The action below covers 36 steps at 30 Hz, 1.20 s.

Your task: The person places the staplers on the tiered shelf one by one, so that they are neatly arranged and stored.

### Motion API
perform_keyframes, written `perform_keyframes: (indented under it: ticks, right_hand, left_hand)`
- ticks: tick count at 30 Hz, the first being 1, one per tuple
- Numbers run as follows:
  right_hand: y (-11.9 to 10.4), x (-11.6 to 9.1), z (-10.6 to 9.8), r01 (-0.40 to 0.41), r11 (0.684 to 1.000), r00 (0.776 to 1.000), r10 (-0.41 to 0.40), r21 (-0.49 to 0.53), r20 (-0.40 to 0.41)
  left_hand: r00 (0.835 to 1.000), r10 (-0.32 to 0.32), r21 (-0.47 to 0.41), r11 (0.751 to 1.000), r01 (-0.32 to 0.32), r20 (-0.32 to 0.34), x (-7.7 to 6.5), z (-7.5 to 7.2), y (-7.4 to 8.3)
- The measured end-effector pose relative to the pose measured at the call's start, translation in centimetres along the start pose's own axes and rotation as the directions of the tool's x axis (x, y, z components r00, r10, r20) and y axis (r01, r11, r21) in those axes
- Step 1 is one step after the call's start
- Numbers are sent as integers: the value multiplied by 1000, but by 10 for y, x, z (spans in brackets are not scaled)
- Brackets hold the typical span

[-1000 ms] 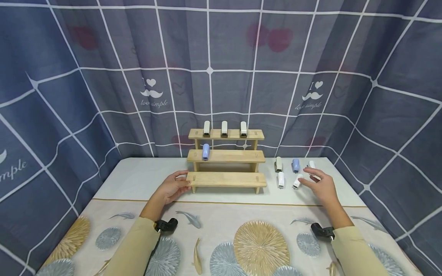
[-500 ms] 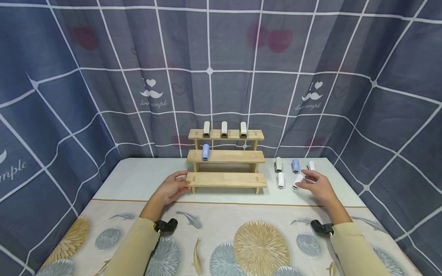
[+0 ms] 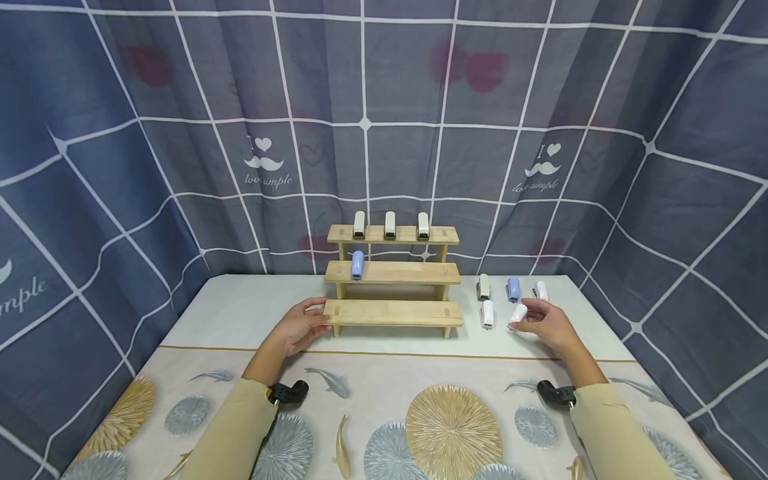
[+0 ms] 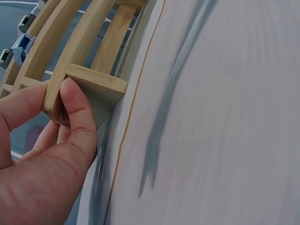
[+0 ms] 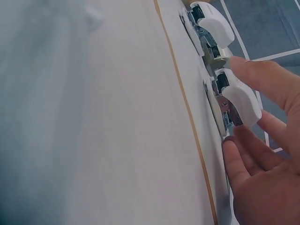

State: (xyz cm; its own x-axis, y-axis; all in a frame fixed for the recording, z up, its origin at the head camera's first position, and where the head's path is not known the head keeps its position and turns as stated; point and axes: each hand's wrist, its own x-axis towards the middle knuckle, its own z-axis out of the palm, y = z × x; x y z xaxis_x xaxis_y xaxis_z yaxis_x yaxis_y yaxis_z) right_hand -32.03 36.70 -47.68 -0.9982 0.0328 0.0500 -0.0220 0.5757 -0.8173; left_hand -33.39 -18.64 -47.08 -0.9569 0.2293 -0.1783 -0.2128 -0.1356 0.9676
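My left hand [image 3: 302, 325] grips the left end of the lowest step of a three-tier wooden display stand [image 3: 393, 313]; in the left wrist view, thumb and fingers pinch the step's corner [image 4: 55, 105]. Out on the right, my right hand [image 3: 549, 325] has its thumb and fingers round a white stapler [image 3: 519, 315], which still rests on the table. The right wrist view shows this white stapler [image 5: 241, 101] between thumb and fingertips. Another white stapler [image 3: 487, 313] lies just left of it. On the middle tier stands a blue stapler [image 3: 357, 265].
Three cream staplers, one being the middle cream stapler [image 3: 390, 225], line the top tier. Behind the held one lie a cream stapler [image 3: 483, 287], a blue stapler [image 3: 513, 289] and a white stapler [image 3: 541, 291]. A grid-patterned curtain [image 3: 396, 160] closes off the back and sides.
My right hand has moved slightly left and drawn its thumb and fingers together round the white stapler. The left hand has kept its grip on the stand.
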Motion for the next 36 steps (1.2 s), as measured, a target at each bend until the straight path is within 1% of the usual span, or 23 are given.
perform_keyframes:
  ticks: [9,16,20,28,31,36]
  right_hand:
    - [1,2,3,8,999,1000,-8,-44,3]
    - [2,3,4,-12,999,1000,12,-53,-1]
    - [1,3,4,-23,998,1000,23,-54,1]
    - [-1,2,5,-26,998,1000,26,-58,3]
    - [-4,1,5,-28,997,1000,28,-71,1]
    - [-7,-1,3,-29,995,1000,29,-96,-2]
  left_hand:
    - [1000,-4,-3,1000,4,-3,-1,-2,-1]
    - [1000,-5,3,1000,5,-8,-2,-2,0]
    - [1000,-4,15,1000,4,-11,-3,-2,1]
    - [1000,-6,7,1000,6,-8,-3,-1,1]
    - [1000,-4,5,1000,4,-1,-2,-1,1]
    - [1000,-16,0,1000,16,-7,-1,0,2]
